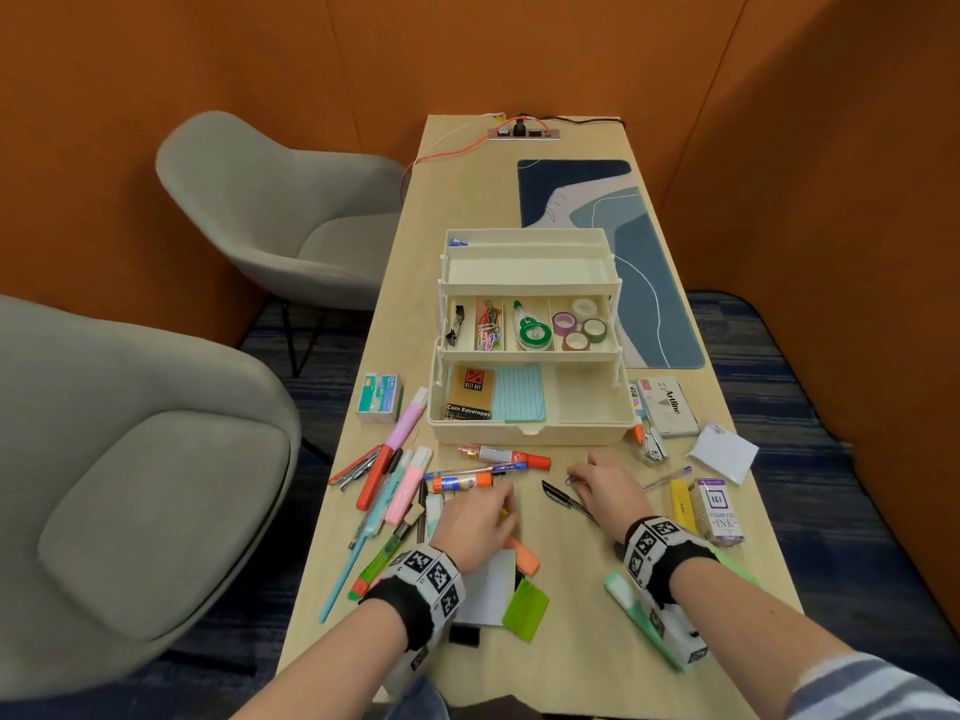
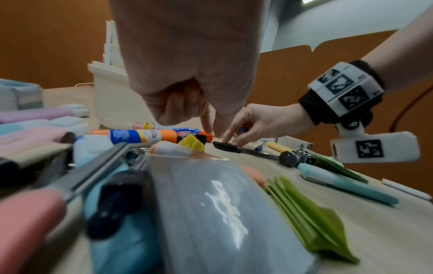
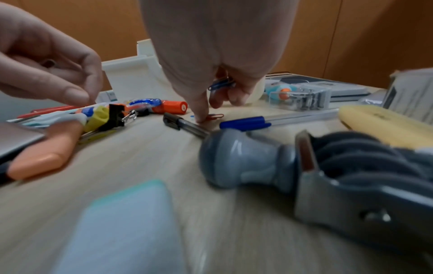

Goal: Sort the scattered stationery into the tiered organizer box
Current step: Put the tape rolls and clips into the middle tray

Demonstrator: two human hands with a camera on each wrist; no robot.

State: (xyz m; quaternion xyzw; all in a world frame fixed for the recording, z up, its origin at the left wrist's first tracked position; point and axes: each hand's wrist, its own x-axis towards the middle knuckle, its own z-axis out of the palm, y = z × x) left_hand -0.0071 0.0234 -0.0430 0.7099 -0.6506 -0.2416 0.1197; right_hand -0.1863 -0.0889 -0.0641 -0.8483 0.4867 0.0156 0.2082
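The cream tiered organizer box [image 1: 530,433] stands open mid-table, with clips and tape rolls in its middle tier. Just before it, my right hand [image 1: 597,485] grips blue paper clips [image 3: 222,85] in its curled fingers. One fingertip of that hand presses the table beside a red paper clip [image 3: 215,116] and a black pen [image 3: 185,125]. My left hand [image 1: 488,511] hovers with curled fingers. Its thumb and forefinger tips meet low over a yellow binder clip [image 3: 98,116]. Whether they hold anything is hidden.
Highlighters and pens [image 1: 395,475] lie at the left by a staples box [image 1: 379,397]. A glue stick [image 1: 460,481] and orange marker [image 1: 506,454] lie before the box. An ink pad [image 1: 670,405], stamp ink carton [image 1: 719,511], grey-knobbed stamp [image 3: 243,163] and green notes [image 1: 524,608] surround my hands.
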